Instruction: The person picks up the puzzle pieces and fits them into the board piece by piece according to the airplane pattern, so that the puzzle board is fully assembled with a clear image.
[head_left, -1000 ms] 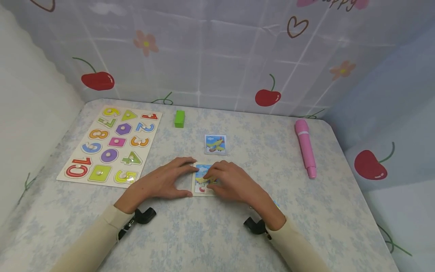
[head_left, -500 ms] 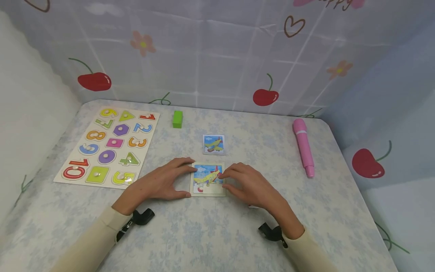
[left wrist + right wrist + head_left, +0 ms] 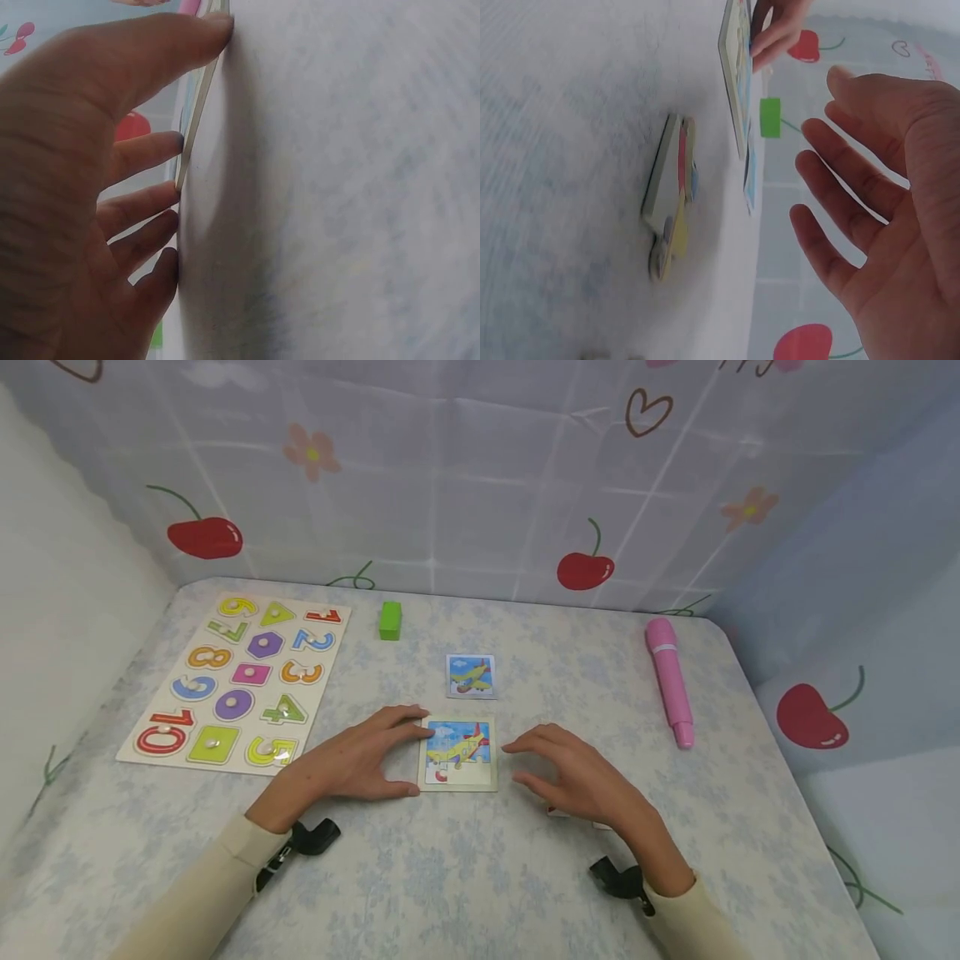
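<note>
A small framed aeroplane puzzle (image 3: 457, 754) lies flat on the table's middle. My left hand (image 3: 371, 760) rests at its left side, with index fingertip and thumb tip touching the frame's left edge (image 3: 196, 120). In the left wrist view the left hand (image 3: 82, 157) has straight fingers against that thin edge. To the right of the puzzle my right hand (image 3: 573, 774) hovers with spread, relaxed fingers and holds nothing. Loose puzzle pieces (image 3: 671, 202) lie on the cloth under my right hand (image 3: 889, 187), partly hidden in the head view.
A picture card of the aeroplane (image 3: 471, 677) lies just behind the puzzle. A green block (image 3: 390, 620) sits further back, a pink pen (image 3: 669, 681) lies at the right, and a number-and-shape board (image 3: 236, 681) at the left. Cherry-print curtains close off three sides.
My right hand has lifted off the puzzle and drawn back to the right, uncovering the whole picture. The left hand has stayed at the frame's left edge.
</note>
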Motion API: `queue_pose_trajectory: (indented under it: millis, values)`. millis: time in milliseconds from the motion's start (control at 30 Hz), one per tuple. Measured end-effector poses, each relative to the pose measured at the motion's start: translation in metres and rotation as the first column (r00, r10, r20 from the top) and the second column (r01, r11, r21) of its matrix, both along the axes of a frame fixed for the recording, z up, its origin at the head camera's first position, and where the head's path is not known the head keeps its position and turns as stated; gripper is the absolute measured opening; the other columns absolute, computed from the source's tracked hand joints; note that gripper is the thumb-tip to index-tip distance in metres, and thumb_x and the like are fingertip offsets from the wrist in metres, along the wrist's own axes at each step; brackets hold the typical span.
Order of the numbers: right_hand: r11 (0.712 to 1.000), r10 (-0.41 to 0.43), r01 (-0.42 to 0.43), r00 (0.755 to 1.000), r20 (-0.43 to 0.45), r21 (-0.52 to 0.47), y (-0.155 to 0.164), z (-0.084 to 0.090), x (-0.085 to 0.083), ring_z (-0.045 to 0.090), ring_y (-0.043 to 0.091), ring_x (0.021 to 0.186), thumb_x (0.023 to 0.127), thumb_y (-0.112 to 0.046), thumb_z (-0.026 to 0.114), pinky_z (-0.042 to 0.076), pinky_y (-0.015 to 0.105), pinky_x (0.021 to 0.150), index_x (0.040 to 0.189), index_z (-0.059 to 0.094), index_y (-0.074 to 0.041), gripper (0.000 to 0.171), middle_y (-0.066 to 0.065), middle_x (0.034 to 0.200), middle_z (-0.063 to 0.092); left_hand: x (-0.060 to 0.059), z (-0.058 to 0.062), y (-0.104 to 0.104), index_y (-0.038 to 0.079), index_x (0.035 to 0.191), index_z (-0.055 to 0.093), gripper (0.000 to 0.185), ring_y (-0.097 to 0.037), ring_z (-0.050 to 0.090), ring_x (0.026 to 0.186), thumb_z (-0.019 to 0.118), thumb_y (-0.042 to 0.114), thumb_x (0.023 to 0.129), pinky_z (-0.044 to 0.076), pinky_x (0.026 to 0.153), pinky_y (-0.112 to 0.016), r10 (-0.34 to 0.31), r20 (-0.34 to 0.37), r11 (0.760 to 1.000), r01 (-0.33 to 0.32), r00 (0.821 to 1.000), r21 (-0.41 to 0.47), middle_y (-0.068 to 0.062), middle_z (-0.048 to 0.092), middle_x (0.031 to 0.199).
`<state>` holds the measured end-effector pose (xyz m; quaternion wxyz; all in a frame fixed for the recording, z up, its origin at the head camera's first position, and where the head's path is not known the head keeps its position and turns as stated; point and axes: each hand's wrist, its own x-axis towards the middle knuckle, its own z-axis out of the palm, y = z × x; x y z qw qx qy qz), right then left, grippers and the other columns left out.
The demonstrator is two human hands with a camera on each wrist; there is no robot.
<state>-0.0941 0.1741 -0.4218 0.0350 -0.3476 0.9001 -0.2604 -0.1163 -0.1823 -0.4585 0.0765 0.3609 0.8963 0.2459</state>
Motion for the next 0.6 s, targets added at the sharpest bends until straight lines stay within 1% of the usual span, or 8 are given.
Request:
queue_pose_trajectory:
  millis: [100,300,433,600]
  values:
    - [1.0,-0.012,0.013,0.999,0.03,-0.017,0.007,0.0,0.002,0.054,0.008,0.119,0.091,-0.027,0.079,0.052,0.037,0.097,0.128,0.068,-0.018,0.04,-0.012,0.126,0.06,0.0,0.0,0.0,0.019,0.145,0.056,0.076,-0.02,0.034,0.145,0.079,0.055,0.082,0.04,0.112,-0.043,-0.004,0.003,1.0,0.004,1.0,0.006,-0.003,0.036,0.159]
    - [0.999,-0.012,0.015,0.999,0.052,-0.051,0.019,-0.003,0.007,0.055,0.009,0.121,0.09,-0.028,0.079,0.052,0.039,0.097,0.131,0.066,-0.017,0.044,-0.011,0.128,0.06,0.0,0.001,0.0,0.018,0.144,0.057,0.075,-0.021,0.036,0.143,0.08,0.052,0.083,0.04,0.112,-0.044,-0.004,0.005,1.0,0.004,1.0,0.015,-0.004,0.038,0.157]
    - [0.998,-0.031,0.035,0.997,0.07,-0.045,0.027,-0.007,0.011,0.056,0.009,0.119,0.09,-0.03,0.079,0.052,0.037,0.097,0.131,0.065,-0.018,0.045,-0.011,0.127,0.061,0.0,0.0,0.0,0.018,0.144,0.057,0.074,-0.021,0.037,0.142,0.081,0.051,0.082,0.041,0.111,-0.044,-0.001,0.013,1.0,0.001,1.0,0.021,-0.005,0.038,0.157]
    - [0.996,-0.08,0.082,0.993,0.092,-0.018,0.038,-0.01,0.018,0.056,0.008,0.118,0.085,-0.031,0.083,0.051,0.038,0.098,0.131,0.067,-0.019,0.05,-0.012,0.125,0.061,0.001,0.0,0.0,0.019,0.144,0.057,0.074,-0.02,0.038,0.141,0.081,0.052,0.082,0.042,0.11,-0.043,0.002,0.013,1.0,-0.003,1.0,0.018,-0.004,0.038,0.155]
